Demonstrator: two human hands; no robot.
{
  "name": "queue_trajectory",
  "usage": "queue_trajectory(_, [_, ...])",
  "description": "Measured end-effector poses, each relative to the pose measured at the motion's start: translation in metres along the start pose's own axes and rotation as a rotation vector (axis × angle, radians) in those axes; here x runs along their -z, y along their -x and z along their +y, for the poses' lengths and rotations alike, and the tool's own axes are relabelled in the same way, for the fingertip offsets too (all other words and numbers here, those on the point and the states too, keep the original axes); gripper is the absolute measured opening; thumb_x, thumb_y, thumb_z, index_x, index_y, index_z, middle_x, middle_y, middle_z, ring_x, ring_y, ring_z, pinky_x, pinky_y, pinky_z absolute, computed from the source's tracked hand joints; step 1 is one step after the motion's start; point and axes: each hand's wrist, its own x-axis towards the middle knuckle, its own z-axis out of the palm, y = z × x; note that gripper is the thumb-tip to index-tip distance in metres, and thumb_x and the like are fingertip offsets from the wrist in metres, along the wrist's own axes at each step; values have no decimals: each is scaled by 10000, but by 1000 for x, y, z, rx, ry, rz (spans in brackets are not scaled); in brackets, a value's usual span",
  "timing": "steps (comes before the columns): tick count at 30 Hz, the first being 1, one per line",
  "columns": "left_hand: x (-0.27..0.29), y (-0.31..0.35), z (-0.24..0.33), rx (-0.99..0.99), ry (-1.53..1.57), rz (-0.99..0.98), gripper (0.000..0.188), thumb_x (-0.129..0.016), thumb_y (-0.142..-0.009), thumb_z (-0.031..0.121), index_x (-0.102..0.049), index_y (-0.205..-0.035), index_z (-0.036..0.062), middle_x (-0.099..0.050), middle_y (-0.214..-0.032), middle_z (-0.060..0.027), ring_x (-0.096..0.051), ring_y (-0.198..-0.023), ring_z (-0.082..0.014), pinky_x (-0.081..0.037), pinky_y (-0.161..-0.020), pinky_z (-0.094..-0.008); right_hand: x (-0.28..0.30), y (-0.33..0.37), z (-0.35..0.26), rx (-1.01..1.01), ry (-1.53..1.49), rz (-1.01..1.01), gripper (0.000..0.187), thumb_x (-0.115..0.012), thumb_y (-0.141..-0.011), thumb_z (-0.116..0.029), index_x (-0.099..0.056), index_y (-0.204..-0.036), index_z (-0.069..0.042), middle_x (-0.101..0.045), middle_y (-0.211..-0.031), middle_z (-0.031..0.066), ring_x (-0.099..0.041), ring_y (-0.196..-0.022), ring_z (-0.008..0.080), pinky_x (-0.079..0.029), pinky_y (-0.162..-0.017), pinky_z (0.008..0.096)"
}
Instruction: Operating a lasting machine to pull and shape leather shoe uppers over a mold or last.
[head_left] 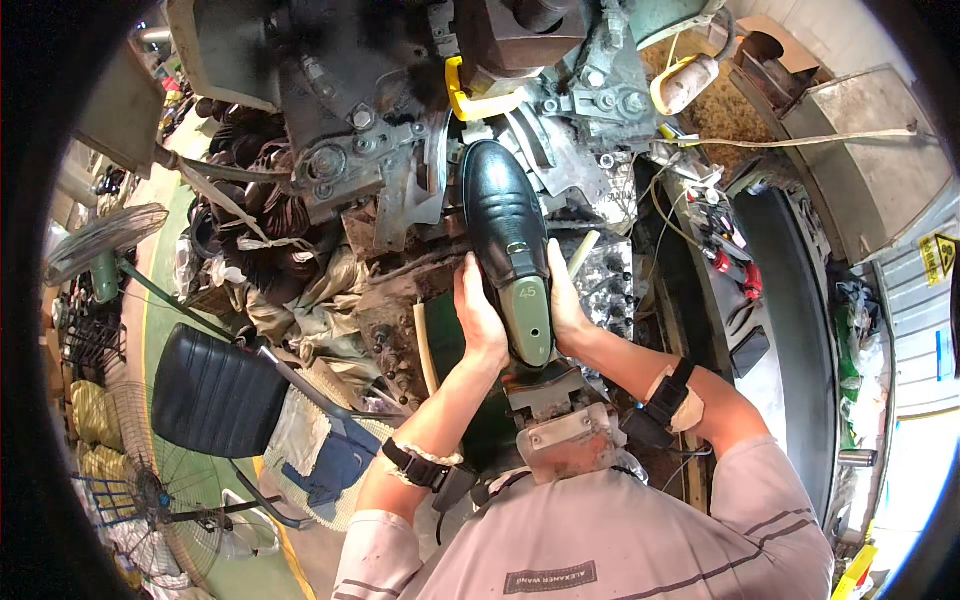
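Note:
A black leather shoe upper (503, 205) is stretched over a green shoe last (527, 315), toe pointing away from me into the machine. My left hand (480, 315) presses along the left flank of the shoe near the heel. On the opposite side, my right hand (566, 297) lies against the right flank, so the shoe is held between both palms. The toe sits between the curved metal plates of a shoe machine (400, 165), just below a yellow bracket (470, 100). The undersides of the shoe and most fingertips are hidden.
A metal block (568, 440) of the machine stands close to my body below the heel. On the left are a black chair (215, 390) and a wire fan (150, 495). A dark conveyor belt (790, 330) runs along the right. A hanging switch box (688, 84) is at upper right.

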Motion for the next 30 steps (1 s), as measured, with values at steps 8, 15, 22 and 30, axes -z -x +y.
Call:
queue_trajectory(8, [10, -5, -4, 4, 10, 48, 488, -420, -1035, 456, -598, -1241, 51, -664, -1167, -107, -659, -1028, -235, -519, -941, -384, -12, 5, -1, 14, -44, 13, 646, -290, -1046, -589, -621, -1277, -84, -692, -1147, 75, -657, -991, 156, -512, -924, 307])
queue_trajectory(15, [4, -21, -14, 64, 109, 50, 510, -428, -1022, 500, -614, -1213, 65, -674, -1144, -103, -666, -998, -244, -527, -922, -386, -8, 4, -7, 36, -41, 28, 634, -301, -1050, -575, -626, -1260, -73, -690, -1145, 73, -655, -984, 153, -511, -932, 307])
queue_trajectory(22, [3, -13, 4, 72, 43, 17, 521, -461, -1039, 464, -573, -1281, 16, -624, -1258, -69, -584, -1124, -183, -426, -1025, -340, 12, 4, -22, 16, 287, 31, 653, -374, -1041, -564, -536, -1385, -33, -668, -1173, 46, -618, -983, 147, -481, -926, 287])
queue_trajectory(30, [-14, 56, 32, -381, -571, -78, 767, -708, -919, 261, -290, -1501, -12, -490, -1390, -204, -503, -1265, -274, -369, -1106, -379, 74, 86, -68, 439, 1757, -117, 446, -622, -936, -376, -559, -1256, -70, -693, -868, 201, -671, -830, 414, -523, -710, 500])
